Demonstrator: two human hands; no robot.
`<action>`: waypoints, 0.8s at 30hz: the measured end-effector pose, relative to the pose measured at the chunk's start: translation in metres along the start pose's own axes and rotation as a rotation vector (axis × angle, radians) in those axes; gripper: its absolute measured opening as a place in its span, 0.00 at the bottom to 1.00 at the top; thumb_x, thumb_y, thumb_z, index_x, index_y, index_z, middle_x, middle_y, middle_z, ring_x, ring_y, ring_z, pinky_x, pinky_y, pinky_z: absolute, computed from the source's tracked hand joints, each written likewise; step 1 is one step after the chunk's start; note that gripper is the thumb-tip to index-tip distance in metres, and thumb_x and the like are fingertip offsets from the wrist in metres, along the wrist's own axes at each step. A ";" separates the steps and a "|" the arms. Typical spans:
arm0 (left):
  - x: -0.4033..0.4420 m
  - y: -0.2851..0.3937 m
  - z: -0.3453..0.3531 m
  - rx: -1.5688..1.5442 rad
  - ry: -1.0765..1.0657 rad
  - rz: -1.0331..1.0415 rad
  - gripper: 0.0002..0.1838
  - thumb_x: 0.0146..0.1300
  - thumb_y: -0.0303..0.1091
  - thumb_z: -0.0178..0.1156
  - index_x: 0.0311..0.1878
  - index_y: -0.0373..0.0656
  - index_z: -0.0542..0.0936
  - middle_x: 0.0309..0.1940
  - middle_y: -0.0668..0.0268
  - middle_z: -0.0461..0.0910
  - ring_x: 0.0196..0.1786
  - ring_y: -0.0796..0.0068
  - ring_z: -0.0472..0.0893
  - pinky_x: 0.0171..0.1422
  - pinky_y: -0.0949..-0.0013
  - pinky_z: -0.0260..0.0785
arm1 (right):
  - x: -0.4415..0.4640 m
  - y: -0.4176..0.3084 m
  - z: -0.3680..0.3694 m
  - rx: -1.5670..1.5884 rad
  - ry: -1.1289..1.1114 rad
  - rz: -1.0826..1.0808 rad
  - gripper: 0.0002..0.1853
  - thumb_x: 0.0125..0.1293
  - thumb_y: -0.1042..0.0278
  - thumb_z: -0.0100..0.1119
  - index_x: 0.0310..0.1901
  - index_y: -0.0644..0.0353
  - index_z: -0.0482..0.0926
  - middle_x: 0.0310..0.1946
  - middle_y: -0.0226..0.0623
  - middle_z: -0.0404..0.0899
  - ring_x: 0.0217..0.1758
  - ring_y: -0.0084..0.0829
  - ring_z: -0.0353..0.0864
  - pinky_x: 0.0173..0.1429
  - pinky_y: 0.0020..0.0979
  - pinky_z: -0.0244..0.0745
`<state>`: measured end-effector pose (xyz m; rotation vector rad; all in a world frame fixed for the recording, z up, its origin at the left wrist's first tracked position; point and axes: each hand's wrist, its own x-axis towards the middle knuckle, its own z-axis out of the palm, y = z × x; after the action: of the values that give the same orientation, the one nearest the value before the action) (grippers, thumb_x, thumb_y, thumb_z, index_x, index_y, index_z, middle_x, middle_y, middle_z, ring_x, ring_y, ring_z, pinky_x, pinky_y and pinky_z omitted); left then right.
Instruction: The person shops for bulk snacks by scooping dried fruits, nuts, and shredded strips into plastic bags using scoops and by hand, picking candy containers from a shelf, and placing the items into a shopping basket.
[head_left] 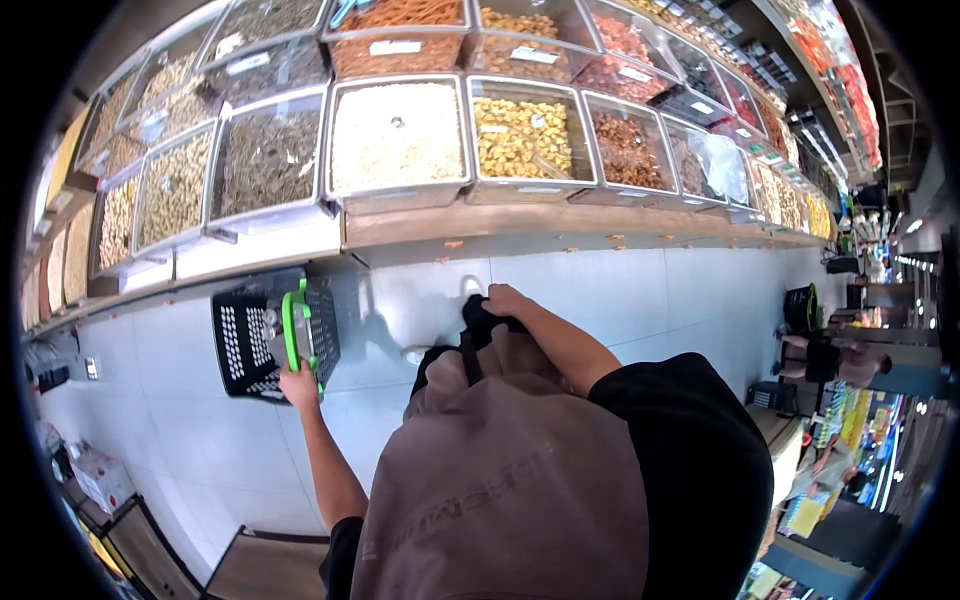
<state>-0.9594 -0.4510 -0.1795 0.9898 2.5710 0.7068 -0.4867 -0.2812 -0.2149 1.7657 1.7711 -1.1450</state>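
Note:
My left hand (300, 386) is closed around the bright green handle (291, 325) of a black shopping basket (240, 345). The basket hangs or stands low at my left, with perforated sides; a greyish, partly see-through item (273, 322) shows inside, too unclear to name. My right hand (506, 301) is held in front of my waist with its fingers curled, close to black cloth (482, 318). Whatever it may hold is hidden from view.
A counter (420, 225) of clear bins runs across the front. One bin holds white flakes (397, 135), another yellow dried pieces (520, 135). A plastic bag (720, 165) lies on bins farther right. Another basket (800, 308) and a person (835, 360) are on the right.

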 end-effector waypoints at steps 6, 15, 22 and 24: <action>-0.046 0.069 -0.015 0.283 0.158 0.003 0.39 0.55 0.31 0.67 0.69 0.37 0.63 0.64 0.40 0.64 0.64 0.40 0.66 0.65 0.47 0.62 | -0.003 0.082 -0.081 0.099 0.682 -0.241 0.22 0.63 0.59 0.62 0.53 0.67 0.77 0.51 0.56 0.78 0.56 0.53 0.77 0.63 0.45 0.71; -0.144 0.166 0.133 0.061 -0.265 0.243 0.17 0.50 0.31 0.73 0.41 0.37 0.79 0.53 0.45 0.74 0.57 0.46 0.74 0.62 0.51 0.66 | -0.030 0.331 -0.349 0.579 1.497 0.257 0.22 0.56 0.65 0.64 0.48 0.71 0.73 0.44 0.57 0.76 0.49 0.54 0.79 0.53 0.44 0.75; -0.154 0.284 0.184 0.047 -0.291 0.301 0.12 0.57 0.34 0.69 0.25 0.36 0.80 0.35 0.50 0.80 0.42 0.47 0.78 0.49 0.52 0.69 | -0.048 0.461 -0.465 0.309 1.479 0.494 0.40 0.57 0.53 0.70 0.62 0.68 0.59 0.60 0.66 0.65 0.60 0.63 0.72 0.63 0.50 0.72; -0.163 0.315 0.177 0.046 -0.243 0.372 0.13 0.63 0.34 0.64 0.27 0.34 0.81 0.34 0.50 0.81 0.40 0.47 0.80 0.48 0.52 0.71 | -0.048 0.482 -0.485 0.254 1.394 0.580 0.40 0.58 0.52 0.70 0.63 0.65 0.59 0.58 0.65 0.66 0.57 0.62 0.75 0.59 0.52 0.75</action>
<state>-0.5943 -0.3010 -0.1409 1.4926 2.2263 0.5746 0.1098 -0.0043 -0.0227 3.3170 1.3477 0.2989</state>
